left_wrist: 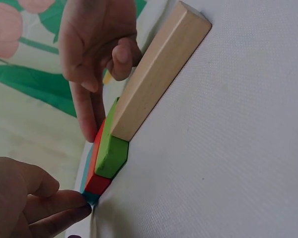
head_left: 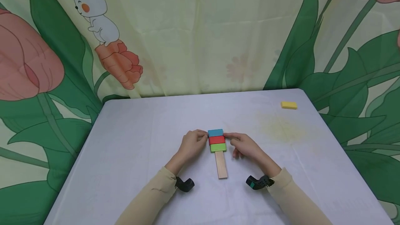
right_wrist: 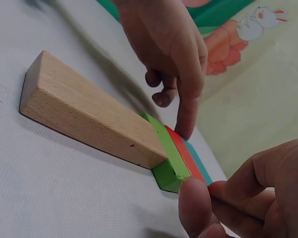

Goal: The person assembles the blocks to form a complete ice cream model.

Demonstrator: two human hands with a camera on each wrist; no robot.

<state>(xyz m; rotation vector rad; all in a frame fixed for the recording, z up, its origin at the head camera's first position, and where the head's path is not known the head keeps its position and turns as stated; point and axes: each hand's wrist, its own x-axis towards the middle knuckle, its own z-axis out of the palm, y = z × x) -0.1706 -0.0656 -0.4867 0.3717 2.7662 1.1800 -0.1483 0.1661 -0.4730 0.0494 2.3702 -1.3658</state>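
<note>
**Both hands at the block row, fingertips on the far end**

Left hand (head_left: pixel 191 145): fingers loosely curled, index and thumb tips touching the left end of the blue block (head_left: pixel 215 132). Light pinch contact only, nothing lifted. In the left wrist view the fingertips (left_wrist: pixel 64 206) meet the blue/red corner at table level.

Right hand (head_left: pixel 247 147): index extended, tip against the right end of the row at the blue/red seam; other fingers curled under, holding nothing. Whether the thumb touches a block, I cannot tell.

Blocks lie flat on the table (head_left: pixel 131 141), mid-table, between the two hands. Order from far to near: blue block, red block (head_left: pixel 217 140), green block (head_left: pixel 217 147), all three crosswise and touching edge to edge. A plain wooden bar (head_left: pixel 221 164) runs lengthwise toward the person, its far end butting the green block's near edge, forming a T-like shape.

Further out: a yellow block (head_left: pixel 289 105) lies alone near the far right corner of the table, well apart from the row. White cloth covers the table; floral curtain (head_left: pixel 200 34) with a rabbit print hangs behind.
</note>
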